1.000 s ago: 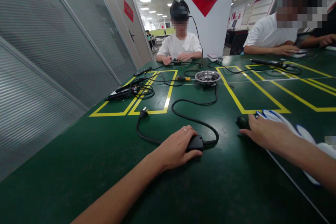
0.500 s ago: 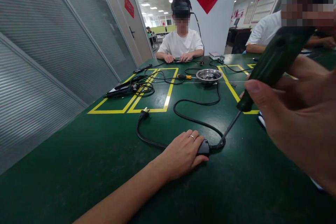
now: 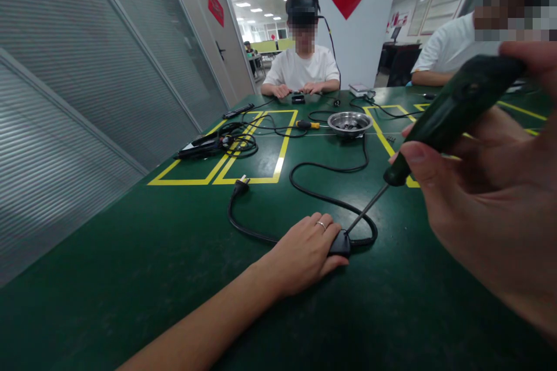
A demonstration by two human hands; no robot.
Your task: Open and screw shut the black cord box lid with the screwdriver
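My left hand [image 3: 307,252] is wrapped over a black power adapter [image 3: 340,243] and presses it to the green table; only the adapter's right end shows. Its black cord [image 3: 324,198] loops away on the right, and another length runs left to a two-pin plug [image 3: 241,185]. In my right hand [image 3: 474,203] is a screwdriver [image 3: 448,116] with a dark green handle, held tilted. The tip of its thin metal shaft meets the top of the adapter near the cord end.
A steel bowl [image 3: 349,123] of small dark parts stands farther back, with a yellow-and-black screwdriver [image 3: 308,125] beside it. Bundled black cables [image 3: 226,145] lie at the left. Yellow tape marks the table. One person [image 3: 302,66] sits opposite, another [image 3: 448,49] at the right.
The screwdriver's tip has moved left, from beside the cord onto the adapter's top. My left hand keeps its hold on the adapter.
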